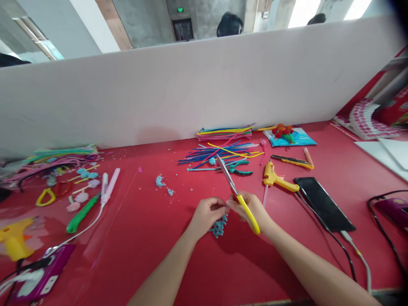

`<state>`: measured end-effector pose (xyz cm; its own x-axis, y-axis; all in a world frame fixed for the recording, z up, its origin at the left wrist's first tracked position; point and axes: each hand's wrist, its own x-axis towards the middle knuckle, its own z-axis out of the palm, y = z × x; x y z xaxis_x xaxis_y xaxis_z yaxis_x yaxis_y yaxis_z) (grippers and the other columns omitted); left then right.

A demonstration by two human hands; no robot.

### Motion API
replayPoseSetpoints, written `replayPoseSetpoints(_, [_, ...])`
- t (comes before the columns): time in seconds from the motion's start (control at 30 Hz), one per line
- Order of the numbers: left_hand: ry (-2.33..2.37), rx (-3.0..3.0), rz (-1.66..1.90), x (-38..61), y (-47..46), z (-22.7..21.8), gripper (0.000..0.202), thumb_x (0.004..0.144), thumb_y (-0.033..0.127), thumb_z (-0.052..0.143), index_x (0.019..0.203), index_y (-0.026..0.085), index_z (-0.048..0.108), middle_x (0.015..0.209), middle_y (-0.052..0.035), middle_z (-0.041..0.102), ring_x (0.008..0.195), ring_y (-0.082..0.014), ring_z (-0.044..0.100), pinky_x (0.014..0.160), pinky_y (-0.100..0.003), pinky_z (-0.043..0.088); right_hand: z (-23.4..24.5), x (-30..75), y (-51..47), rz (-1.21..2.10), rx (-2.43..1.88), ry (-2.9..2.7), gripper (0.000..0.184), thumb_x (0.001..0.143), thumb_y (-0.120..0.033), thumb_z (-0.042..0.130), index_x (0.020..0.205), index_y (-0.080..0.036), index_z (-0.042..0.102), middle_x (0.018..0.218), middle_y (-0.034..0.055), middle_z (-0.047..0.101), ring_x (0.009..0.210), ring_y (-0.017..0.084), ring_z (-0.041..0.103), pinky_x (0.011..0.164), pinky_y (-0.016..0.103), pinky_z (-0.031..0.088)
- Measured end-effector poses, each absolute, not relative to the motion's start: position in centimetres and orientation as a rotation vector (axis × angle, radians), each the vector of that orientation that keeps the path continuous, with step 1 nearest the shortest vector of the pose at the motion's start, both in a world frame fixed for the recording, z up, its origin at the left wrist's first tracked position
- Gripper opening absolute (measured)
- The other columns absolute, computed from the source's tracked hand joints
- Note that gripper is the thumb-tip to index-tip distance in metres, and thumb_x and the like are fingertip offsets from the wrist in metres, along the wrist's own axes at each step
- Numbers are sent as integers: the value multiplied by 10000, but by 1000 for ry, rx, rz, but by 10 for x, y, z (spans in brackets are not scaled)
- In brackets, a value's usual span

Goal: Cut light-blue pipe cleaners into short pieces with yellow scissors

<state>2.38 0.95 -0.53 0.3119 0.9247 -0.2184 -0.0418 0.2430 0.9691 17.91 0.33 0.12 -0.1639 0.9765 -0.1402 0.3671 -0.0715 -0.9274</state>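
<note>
Head view, one moment.

- Left hand [206, 213]: fingers [219, 207] bunched together, tips turned toward the right hand. They appear to pinch the top of the blue fuzzy piece [219, 226]. The exact contact is partly hidden by the fingertips.
- Blue fuzzy piece: sits just under and between the two hands, low over the red bench [153, 242]. Most of it shows below the left fingertips, and its upper edge meets them. Whether it rests on the bench or hangs just above it, I cannot tell.
- Right hand [253, 209]: closed round the yellow handles of the scissors [235, 192]. The lower handle loop sticks out toward the wrist.
- Scissors: blades point up and away from the person, tilted to the left, and look pressed together. The blades lie above the blue fuzzy piece, not on it. The pivot is just beside the left fingertips.

Surroundings:
- Behind the blade tips lies a loose pile of pipe cleaners [223, 152], with teal pliers [239, 166] on its near edge.
- A neater stack [225, 132] lies against the white partition [191, 93].
- To the right, near the right hand, are a yellow glue gun [278, 179] and then a black phone [323, 203] with a cable attached.
- Blue scraps [160, 182] lie to the left of the hands, apart from them.
- Far left, well apart, are a green cutter [81, 213] and a pink straightener [109, 187].
</note>
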Motion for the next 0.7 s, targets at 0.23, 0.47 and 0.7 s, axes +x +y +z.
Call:
replayPoseSetpoints(0.23, [1058, 883, 1141, 16, 15, -4, 146, 626, 240, 656, 730, 140, 630, 639, -17, 625, 595, -119, 555, 630, -238, 419, -3, 190, 6, 1010, -1529, -1750, 296, 673, -467, 540, 635, -195, 428, 501, -59, 398, 460, 92, 415, 445, 200, 253])
replayPoseSetpoints(0.47, [1040, 694, 1396, 5, 24, -6, 122, 611, 196, 654, 711, 133, 624, 653, -17, 616, 597, -103, 556, 635, -232, 431, -9, 181, -4, 413, -1718, -2260, 294, 778, -490, 406, 784, -204, 476, 585, 17, 582, 532, 171, 568, 466, 227, 242])
replayPoseSetpoints(0.7, [1001, 675, 1455, 1, 25, -4, 115, 633, 182, 643, 740, 139, 643, 678, -18, 633, 621, -98, 558, 642, -219, 426, -18, 182, -3, 345, -1742, -2356, 317, 803, -499, 364, 765, -197, 454, 606, 35, 615, 527, 185, 587, 460, 242, 239])
